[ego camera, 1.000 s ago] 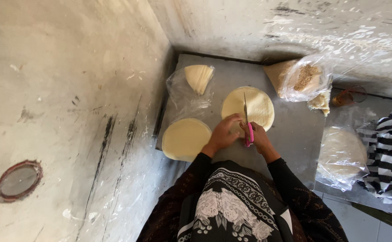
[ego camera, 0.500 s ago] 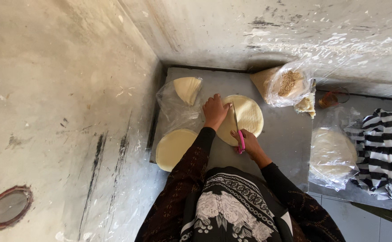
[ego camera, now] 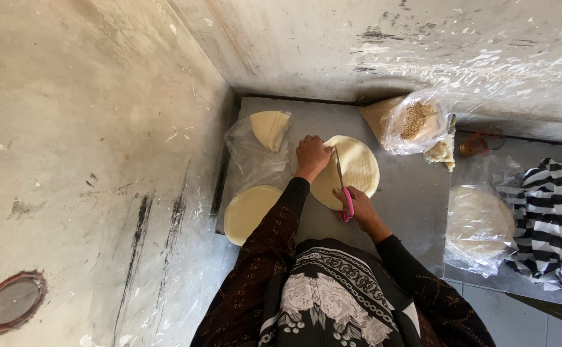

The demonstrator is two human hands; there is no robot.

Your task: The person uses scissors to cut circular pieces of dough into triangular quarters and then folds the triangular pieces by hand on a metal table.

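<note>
Your right hand (ego camera: 357,204) is closing around the pink handle of a knife (ego camera: 342,186), fingers wrapped tight on it, blade running up and away from you across the round flatbread (ego camera: 352,168). Your left hand (ego camera: 311,156) is pressing down on the left part of that same flatbread, fingers curled together and touching the dough, clamped on nothing. The flatbread is lying flat on the grey metal table (ego camera: 409,199), near its middle, just ahead of your chest.

Left of your left forearm, a second pale round of dough (ego camera: 247,212) is sitting at the table's near left edge. Beyond it, a folded wedge of flatbread (ego camera: 269,128) is resting on a crumpled clear plastic bag (ego camera: 252,160).

At the far right of the table, a clear bag of grain (ego camera: 416,122) is leaning beside a tan wedge, with a small pale scrap (ego camera: 442,153) just below. Well apart to the right, a bagged stack of flatbreads (ego camera: 479,225) is lying next to a black-and-white striped cloth (ego camera: 551,218). An amber glass (ego camera: 474,144) is standing behind them.
</note>
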